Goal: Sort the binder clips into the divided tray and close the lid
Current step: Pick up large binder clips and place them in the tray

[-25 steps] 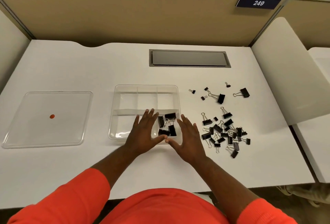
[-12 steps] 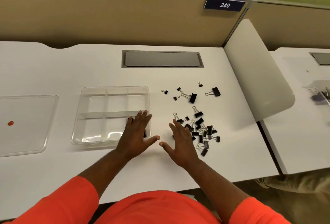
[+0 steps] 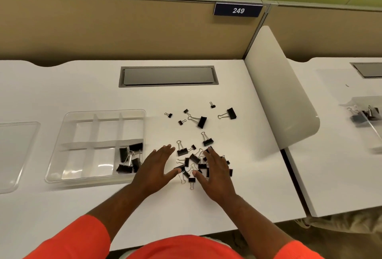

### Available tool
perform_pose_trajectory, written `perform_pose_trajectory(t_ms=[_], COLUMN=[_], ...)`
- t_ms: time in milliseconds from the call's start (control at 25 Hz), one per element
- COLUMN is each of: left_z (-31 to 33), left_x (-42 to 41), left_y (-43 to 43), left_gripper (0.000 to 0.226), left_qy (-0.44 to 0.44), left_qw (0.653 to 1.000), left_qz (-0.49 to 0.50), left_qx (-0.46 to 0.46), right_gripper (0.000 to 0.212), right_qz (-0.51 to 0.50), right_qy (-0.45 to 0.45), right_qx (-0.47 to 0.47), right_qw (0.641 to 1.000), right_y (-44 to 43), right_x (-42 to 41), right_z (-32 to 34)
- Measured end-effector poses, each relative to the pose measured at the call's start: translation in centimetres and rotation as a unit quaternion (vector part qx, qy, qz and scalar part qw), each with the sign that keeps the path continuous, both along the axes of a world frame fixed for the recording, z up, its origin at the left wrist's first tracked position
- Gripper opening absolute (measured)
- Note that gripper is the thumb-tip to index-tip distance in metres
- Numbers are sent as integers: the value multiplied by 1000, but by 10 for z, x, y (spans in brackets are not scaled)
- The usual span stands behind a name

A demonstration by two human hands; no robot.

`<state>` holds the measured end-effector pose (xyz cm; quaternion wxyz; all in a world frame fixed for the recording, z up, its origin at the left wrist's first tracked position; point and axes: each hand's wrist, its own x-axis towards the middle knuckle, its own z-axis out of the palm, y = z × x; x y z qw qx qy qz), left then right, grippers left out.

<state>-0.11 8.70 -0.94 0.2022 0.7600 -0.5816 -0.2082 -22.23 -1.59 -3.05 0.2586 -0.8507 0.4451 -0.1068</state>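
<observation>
Lid point(image 3: 16, 151) lies at far left, off the divided tray point(image 3: 68, 126); a few clips point(image 3: 129, 160) sit in its near-right compartment; left hand point(image 3: 154, 171) flat, fingers spread, holding nothing; loose pile point(image 3: 191, 162) between hands; right hand point(image 3: 216, 173) likewise splayed; clips likely light, rigid, prone to tangling; pinch by black bodies.

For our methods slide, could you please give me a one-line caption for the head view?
Both open hands, left hand and right hand, reach into loose binder clips beside a divided tray.
</observation>
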Motion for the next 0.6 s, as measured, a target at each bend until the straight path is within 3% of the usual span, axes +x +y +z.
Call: perform_pose_trajectory(t_ms=[600], left_z=[-32], left_x=[-35], left_y=[-146], left_gripper=[68], left_qy=[25], left_qw=[998], left_qz=[40], left_qx=[35], right_gripper=[70], right_qz=[-42], right_qy=[-21], right_qx=[50], right_qw=[998], right_y=[-179], right_x=[-52], right_z=[-33])
